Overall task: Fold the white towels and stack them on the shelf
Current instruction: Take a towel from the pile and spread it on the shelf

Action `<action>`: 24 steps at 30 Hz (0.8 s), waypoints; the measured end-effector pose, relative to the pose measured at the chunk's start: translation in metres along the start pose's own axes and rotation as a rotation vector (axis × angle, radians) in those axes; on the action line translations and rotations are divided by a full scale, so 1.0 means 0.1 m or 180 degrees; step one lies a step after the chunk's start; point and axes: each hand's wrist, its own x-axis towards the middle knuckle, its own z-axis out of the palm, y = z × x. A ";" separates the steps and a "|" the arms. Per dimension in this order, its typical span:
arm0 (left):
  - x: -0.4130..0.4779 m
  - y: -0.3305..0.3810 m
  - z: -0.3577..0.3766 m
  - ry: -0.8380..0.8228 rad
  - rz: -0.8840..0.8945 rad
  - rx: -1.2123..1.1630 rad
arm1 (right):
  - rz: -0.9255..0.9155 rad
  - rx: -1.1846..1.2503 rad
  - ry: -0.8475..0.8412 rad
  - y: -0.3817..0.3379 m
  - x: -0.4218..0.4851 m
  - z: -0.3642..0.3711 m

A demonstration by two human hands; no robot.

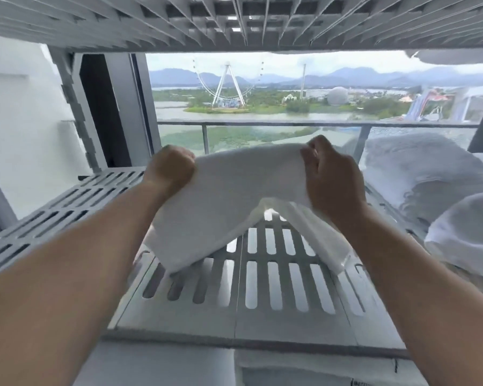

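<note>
One white terry towel (229,196) is held above a grey slotted plastic shelf board (262,324), draped in a soft arch with two loose ends hanging down toward the board. Whether those ends touch it cannot be told. Two bare hands carry it: the left hand (171,169) is balled in a fist around the towel's upper left edge, and the right hand (332,179) has its thumb and curled fingers clamped on the upper right edge. The board is matte and flat, pierced by rows of long, rounded slots. On the board's right side lie two white bundles: a fluffy, ridged heap of towels (418,171) toward the back, and a smoother, rounded cloth bundle (466,232) nearer the front. Below the board's front edge more white folded fabric (304,369) shows; how many pieces cannot be told. Above the board runs the grey square-lattice underside of an upper shelf (234,20). Beyond the board's back edge stands a glass balcony railing (262,124) with a metal top bar, and far behind that one white Ferris wheel (228,84).
</note>
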 end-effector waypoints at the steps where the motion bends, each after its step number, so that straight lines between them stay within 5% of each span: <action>1: 0.00 0.00 -0.09 -0.0282 -0.0029 0.0185 | 0.0009 0.0141 0.0171 -0.10 -0.01 -0.05; 5: 0.13 -0.17 -0.37 -0.0598 -0.0589 -0.0791 | -0.0012 0.0331 0.0837 -0.29 0.03 -0.22; 7: 0.19 -0.24 -0.38 0.0095 -0.0489 -0.0703 | 0.0048 -0.0129 0.0786 -0.30 0.09 -0.16; 11: -0.17 -0.10 0.05 0.0634 -0.0052 0.0350 | 0.0509 -0.1265 -0.0701 -0.18 -0.06 0.22; 16: -0.50 -0.09 0.58 -0.1270 0.0391 0.0565 | 0.0523 -0.0780 -0.1855 -0.01 -0.45 0.47; 18: -0.54 -0.12 0.63 -0.1358 0.0449 0.0663 | 0.0686 -0.0346 -0.2311 0.06 -0.48 0.47; 24: -0.48 -0.16 0.64 -0.0840 0.0381 0.0448 | 0.0444 0.0161 -0.2229 0.08 -0.43 0.46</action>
